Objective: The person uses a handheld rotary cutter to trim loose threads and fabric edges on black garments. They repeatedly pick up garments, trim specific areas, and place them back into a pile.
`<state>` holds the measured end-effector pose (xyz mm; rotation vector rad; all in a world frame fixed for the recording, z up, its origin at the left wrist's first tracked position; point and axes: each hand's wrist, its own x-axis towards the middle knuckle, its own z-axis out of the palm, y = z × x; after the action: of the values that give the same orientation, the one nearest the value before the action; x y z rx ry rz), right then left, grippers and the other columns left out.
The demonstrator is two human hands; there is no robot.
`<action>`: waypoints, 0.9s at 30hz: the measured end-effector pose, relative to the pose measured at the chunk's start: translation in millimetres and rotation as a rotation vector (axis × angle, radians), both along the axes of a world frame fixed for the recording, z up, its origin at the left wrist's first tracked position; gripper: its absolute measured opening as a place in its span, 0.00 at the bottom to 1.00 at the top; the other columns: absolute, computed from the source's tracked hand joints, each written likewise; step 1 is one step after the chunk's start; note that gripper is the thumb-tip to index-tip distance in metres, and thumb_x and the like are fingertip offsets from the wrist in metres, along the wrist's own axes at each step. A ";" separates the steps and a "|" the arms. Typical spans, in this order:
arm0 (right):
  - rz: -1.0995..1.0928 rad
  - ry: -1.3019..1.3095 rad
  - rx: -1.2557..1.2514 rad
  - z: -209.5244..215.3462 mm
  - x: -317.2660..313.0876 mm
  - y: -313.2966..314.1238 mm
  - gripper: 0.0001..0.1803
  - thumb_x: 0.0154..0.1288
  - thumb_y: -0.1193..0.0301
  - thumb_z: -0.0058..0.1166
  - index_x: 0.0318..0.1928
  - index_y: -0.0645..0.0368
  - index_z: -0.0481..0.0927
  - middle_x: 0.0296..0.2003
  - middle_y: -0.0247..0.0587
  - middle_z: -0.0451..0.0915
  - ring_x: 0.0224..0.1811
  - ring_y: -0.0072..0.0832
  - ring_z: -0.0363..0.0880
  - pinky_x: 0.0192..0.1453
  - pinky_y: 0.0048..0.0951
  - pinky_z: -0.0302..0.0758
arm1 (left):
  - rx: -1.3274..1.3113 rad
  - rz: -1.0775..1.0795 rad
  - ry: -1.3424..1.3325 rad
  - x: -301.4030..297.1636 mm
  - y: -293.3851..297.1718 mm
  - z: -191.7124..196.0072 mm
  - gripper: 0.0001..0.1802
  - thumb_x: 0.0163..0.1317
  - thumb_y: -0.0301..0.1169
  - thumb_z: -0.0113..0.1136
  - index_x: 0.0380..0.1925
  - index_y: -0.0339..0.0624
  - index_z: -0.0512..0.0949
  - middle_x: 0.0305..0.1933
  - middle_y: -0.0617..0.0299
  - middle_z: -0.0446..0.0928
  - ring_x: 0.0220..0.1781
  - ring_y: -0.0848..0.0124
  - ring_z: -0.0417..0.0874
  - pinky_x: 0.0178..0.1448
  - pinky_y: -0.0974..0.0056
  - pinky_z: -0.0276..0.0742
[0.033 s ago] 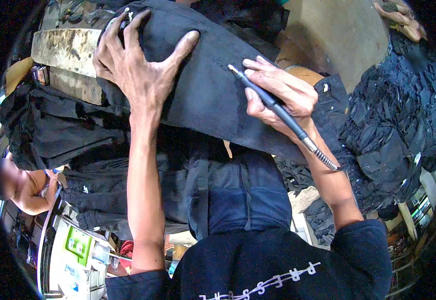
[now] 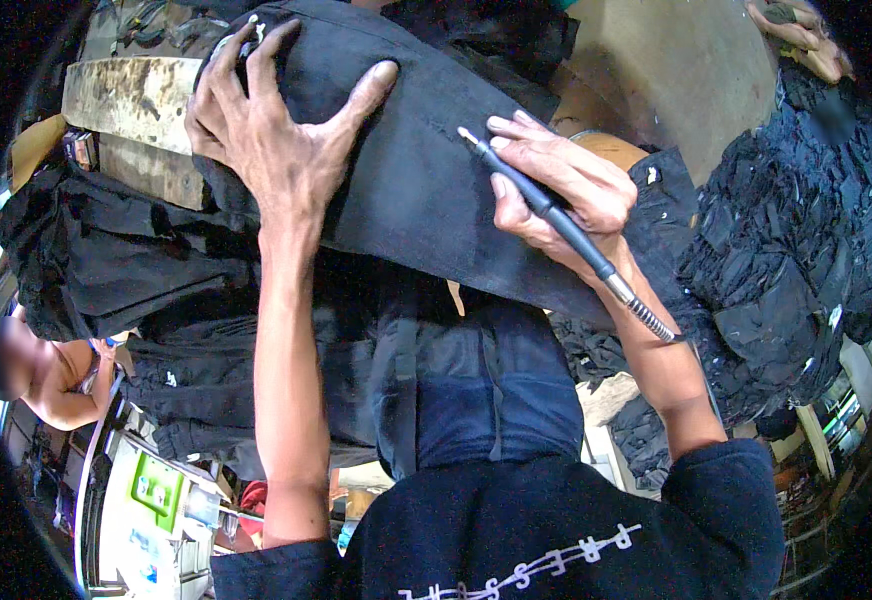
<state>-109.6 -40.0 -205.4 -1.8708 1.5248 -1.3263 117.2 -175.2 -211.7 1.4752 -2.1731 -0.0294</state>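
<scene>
Stretched out before me is a black denim garment piece (image 2: 406,200), lying over a support that is mostly hidden. My left hand (image 2: 281,150) rests on its upper left part, fingers and thumb spread wide. A slim black pen-shaped rotary handpiece (image 2: 546,208), with a spring at its tail end, is gripped in my right hand (image 2: 576,190). Its pale tip points up and left, close to a faint worn line in the cloth; I cannot tell whether it touches. The right fingertips lie at the cloth beside the tool.
Large heaps of black garments (image 2: 786,230) lie at the right, and more dark cloth (image 2: 126,250) at the left. A stained wooden board (image 2: 131,100) stands at upper left. Another person (image 2: 61,375) is at the left edge, and bare feet (image 2: 806,40) show at upper right.
The handpiece's tip has shifted very slightly to the right. My left hand and the cloth look the same.
</scene>
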 end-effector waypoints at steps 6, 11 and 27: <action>-0.069 0.025 0.003 2.9 1.3 -2.1 0.15 0.54 0.80 0.72 0.44 0.68 0.91 0.40 0.51 0.92 0.49 0.43 0.95 0.63 0.45 0.89 | -0.008 0.010 -0.006 1.5 -0.2 -2.6 0.42 0.44 0.66 0.84 0.58 0.59 0.85 0.71 0.58 0.74 0.77 0.55 0.67 0.81 0.42 0.51; -0.180 0.019 0.085 -2.8 -1.5 3.4 0.13 0.60 0.79 0.71 0.46 0.68 0.91 0.41 0.51 0.92 0.49 0.41 0.94 0.63 0.43 0.89 | 0.034 -0.042 -0.006 4.1 -5.6 -9.1 0.33 0.48 0.64 0.83 0.47 0.58 0.90 0.66 0.63 0.78 0.75 0.57 0.70 0.81 0.38 0.49; -0.317 0.033 0.237 1.3 -3.1 20.7 0.28 0.56 0.61 0.83 0.53 0.58 0.87 0.48 0.48 0.89 0.49 0.38 0.90 0.56 0.37 0.84 | -0.152 0.078 -0.150 29.7 -105.7 7.0 0.15 0.64 0.40 0.73 0.40 0.41 0.83 0.49 0.52 0.81 0.60 0.49 0.76 0.64 0.45 0.70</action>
<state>-112.7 -19.2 -204.1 -1.5594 1.9635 -1.1802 146.9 -280.9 -204.7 1.5156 -2.1787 0.2755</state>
